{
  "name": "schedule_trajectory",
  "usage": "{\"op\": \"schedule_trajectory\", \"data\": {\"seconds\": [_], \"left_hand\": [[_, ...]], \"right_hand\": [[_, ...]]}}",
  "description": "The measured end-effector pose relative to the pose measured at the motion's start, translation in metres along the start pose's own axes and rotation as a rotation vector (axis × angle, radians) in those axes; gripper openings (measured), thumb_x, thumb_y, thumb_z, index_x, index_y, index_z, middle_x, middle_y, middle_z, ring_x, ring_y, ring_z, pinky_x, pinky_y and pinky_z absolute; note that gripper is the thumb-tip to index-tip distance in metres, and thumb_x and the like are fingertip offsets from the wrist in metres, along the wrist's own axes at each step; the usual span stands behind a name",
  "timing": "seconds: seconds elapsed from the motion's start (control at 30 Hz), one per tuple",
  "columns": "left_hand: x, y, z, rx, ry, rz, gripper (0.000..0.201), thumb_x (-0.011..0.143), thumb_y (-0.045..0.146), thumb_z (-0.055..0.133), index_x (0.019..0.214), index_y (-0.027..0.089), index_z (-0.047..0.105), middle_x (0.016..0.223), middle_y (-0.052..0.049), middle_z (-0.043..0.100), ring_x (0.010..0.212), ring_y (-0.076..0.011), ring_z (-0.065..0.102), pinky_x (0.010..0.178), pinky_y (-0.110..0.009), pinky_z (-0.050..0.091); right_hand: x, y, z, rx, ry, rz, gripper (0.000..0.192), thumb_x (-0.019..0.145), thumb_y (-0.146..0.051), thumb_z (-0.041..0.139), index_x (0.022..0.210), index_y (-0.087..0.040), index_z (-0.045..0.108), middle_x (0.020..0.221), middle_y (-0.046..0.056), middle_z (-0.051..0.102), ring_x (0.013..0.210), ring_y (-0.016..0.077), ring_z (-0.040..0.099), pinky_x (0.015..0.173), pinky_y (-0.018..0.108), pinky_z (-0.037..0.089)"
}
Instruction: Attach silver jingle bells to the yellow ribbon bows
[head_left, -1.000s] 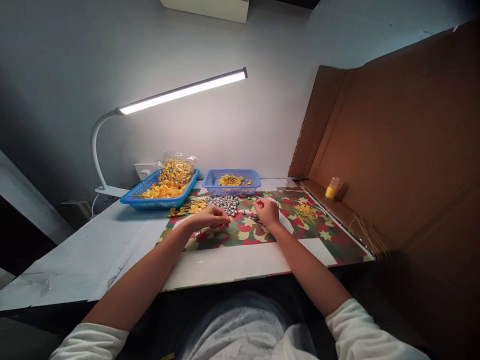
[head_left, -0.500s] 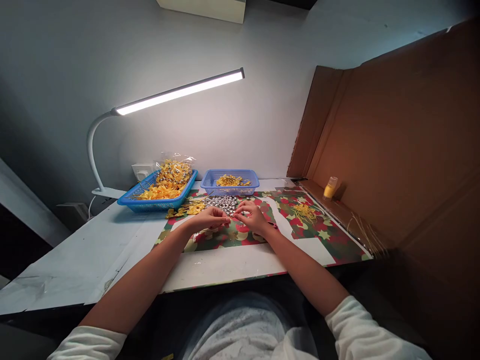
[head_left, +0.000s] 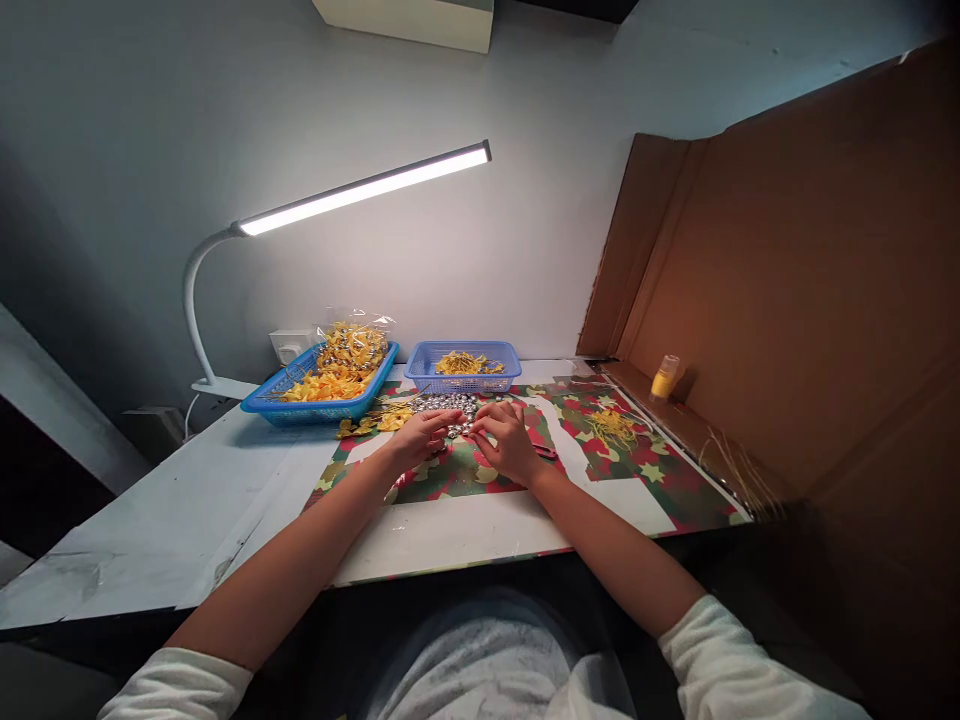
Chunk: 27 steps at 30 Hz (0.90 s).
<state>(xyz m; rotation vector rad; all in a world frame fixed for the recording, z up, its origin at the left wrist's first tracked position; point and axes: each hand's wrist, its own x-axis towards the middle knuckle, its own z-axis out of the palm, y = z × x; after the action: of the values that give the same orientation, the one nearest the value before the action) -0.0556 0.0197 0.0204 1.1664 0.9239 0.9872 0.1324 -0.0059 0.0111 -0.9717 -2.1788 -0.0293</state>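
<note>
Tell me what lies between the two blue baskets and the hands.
In the head view, a heap of small silver bells and some loose yellow bows lie on the patterned mat, between the baskets and the hands.

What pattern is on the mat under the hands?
Red and green camouflage-like blotches with pale yellow stars on the mat, clearest in the head view.

Wall: plain grey (head_left: 135, 120), lit pale behind the lamp.
Lamp: white gooseneck (head_left: 367, 186), bar glowing.
Table: white top (head_left: 150, 500).
Right: cardboard sheet (head_left: 810, 300) leaning.
Socket: white (head_left: 289, 345), on wall.
</note>
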Motion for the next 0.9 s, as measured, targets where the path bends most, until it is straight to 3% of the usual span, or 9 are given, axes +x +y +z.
{"op": "schedule_trajectory", "data": {"seconds": [0.1,0.23,0.4,0.53,0.7,0.9], "left_hand": [[-0.003,-0.001,0.004,0.051,0.043,0.011,0.048,0.057,0.05,0.079,0.085,0.012,0.068,0.05,0.006,0.044,0.041,-0.0027,0.027,0.038,-0.017,0.019],[-0.007,-0.001,0.009,0.271,0.095,0.058,0.046,0.062,0.051,0.075,0.085,0.012,0.071,0.041,0.008,0.036,0.038,-0.0043,0.027,0.038,-0.019,0.02],[-0.006,-0.005,0.009,0.6,0.047,0.214,0.039,0.064,0.048,0.072,0.076,0.012,0.075,0.043,0.004,0.046,0.04,-0.005,0.031,0.041,-0.021,0.02],[-0.004,-0.006,0.009,0.678,-0.039,0.23,0.038,0.066,0.05,0.07,0.072,0.012,0.074,0.047,0.002,0.052,0.042,-0.0065,0.036,0.042,-0.021,0.022],[-0.008,-0.001,0.013,0.537,-0.047,0.265,0.039,0.067,0.051,0.07,0.07,0.012,0.07,0.048,0.003,0.05,0.044,-0.0064,0.035,0.043,-0.021,0.022],[-0.009,-0.001,0.012,0.378,-0.04,0.208,0.038,0.066,0.051,0.07,0.072,0.014,0.064,0.049,0.006,0.042,0.042,-0.0051,0.031,0.039,-0.019,0.021]], "right_hand": [[0.0,0.0,-0.001,-0.051,-0.02,-0.012,0.019,0.092,-0.026,0.046,0.087,-0.021,0.063,0.104,0.006,0.062,0.1,0.0203,0.047,0.089,0.037,0.026],[-0.001,0.002,-0.001,-0.113,-0.023,-0.011,0.021,0.094,-0.025,0.042,0.089,-0.021,0.062,0.107,0.007,0.061,0.103,0.0212,0.045,0.09,0.039,0.023],[-0.001,0.004,0.0,-0.154,-0.009,-0.004,0.022,0.095,-0.025,0.041,0.089,-0.021,0.062,0.107,0.007,0.061,0.102,0.0217,0.044,0.091,0.039,0.024],[0.0,0.002,0.001,-0.125,-0.03,0.019,0.019,0.093,-0.024,0.044,0.087,-0.021,0.062,0.108,0.007,0.061,0.102,0.0225,0.045,0.092,0.04,0.025],[0.003,0.001,0.0,0.209,0.053,0.193,0.014,0.089,-0.025,0.049,0.084,-0.02,0.061,0.102,0.006,0.06,0.101,0.0206,0.048,0.09,0.036,0.034],[0.004,0.01,0.001,0.616,-0.105,0.239,0.016,0.085,-0.036,0.052,0.089,-0.021,0.056,0.097,0.004,0.056,0.094,0.0177,0.049,0.086,0.032,0.041]]}}
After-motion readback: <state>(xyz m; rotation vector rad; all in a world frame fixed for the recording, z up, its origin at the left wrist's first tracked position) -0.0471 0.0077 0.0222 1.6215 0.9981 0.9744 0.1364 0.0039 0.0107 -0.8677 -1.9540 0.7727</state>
